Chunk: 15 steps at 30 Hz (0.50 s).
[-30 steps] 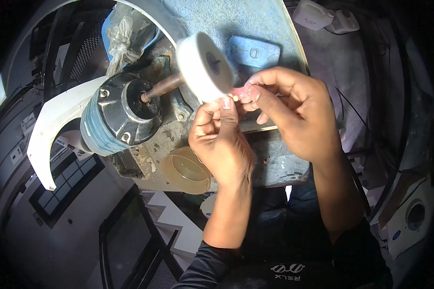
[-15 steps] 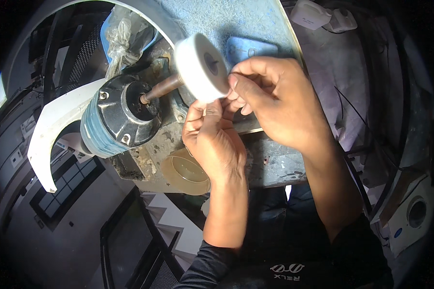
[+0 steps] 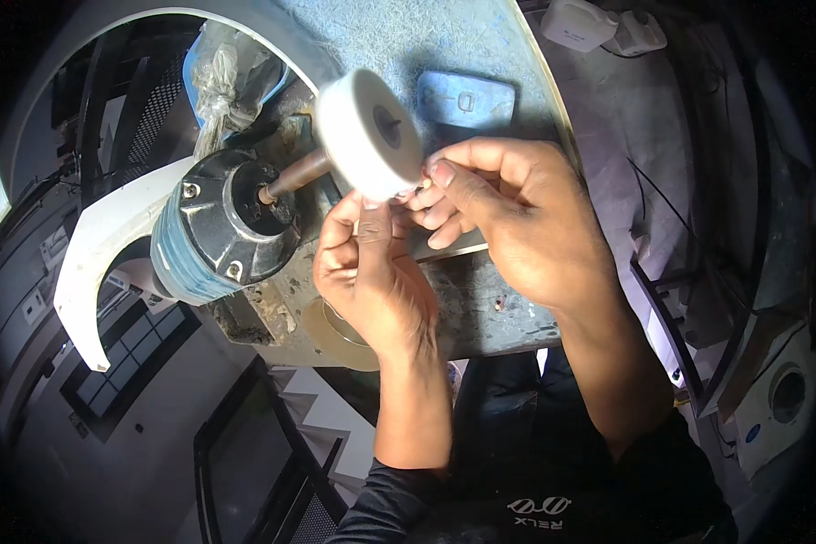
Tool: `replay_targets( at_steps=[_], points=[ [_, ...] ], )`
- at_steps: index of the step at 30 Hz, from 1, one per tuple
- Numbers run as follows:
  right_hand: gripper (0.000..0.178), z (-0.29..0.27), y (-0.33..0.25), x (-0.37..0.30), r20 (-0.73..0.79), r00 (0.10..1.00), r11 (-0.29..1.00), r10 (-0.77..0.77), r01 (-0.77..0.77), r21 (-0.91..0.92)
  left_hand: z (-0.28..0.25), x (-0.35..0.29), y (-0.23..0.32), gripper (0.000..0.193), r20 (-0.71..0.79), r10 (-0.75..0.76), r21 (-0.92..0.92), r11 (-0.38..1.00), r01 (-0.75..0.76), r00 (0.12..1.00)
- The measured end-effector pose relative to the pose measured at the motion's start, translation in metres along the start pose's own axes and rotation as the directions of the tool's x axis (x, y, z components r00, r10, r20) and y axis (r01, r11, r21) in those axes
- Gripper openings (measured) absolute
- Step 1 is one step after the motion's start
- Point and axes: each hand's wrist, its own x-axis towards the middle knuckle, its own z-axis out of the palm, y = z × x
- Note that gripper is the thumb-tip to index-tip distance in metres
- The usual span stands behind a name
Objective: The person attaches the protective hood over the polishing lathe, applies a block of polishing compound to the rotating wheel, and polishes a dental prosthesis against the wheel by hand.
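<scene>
Left hand (image 3: 376, 276) and right hand (image 3: 535, 227), both clamped on a small denture (image 3: 426, 183) (mostly hidden)! It's right at the white buffing wheel's (image 3: 358, 127) lower rim.

Matt wheel (image 3: 361, 136), dull metal shaft (image 3: 297, 175), crinkled see-through plastic bag (image 3: 222, 86)

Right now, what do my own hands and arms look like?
Your left hand and right hand are bare and ungloved. The left sleeve is black, ending partway along the forearm in bunched folds; the right sleeve is also dark, mostly lost in shadow.
</scene>
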Motion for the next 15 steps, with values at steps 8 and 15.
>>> replay_targets(
  at_steps=[8, 15],
  points=[
    [0.019, -0.002, -0.002, 0.01, 0.012, 0.998, 0.998, 0.066, -0.066, 0.002, 0.0, 0.0, -0.003, 0.012, -0.024, -0.012, 0.022, 1.0, 0.013, 1.0],
    [0.02, -0.003, 0.001, 0.016, 0.048, 0.992, 0.992, 0.121, -0.122, 0.023, 0.007, -0.006, -0.001, 0.009, -0.104, 0.009, 0.053, 0.999, -0.004, 0.994]
  ],
)
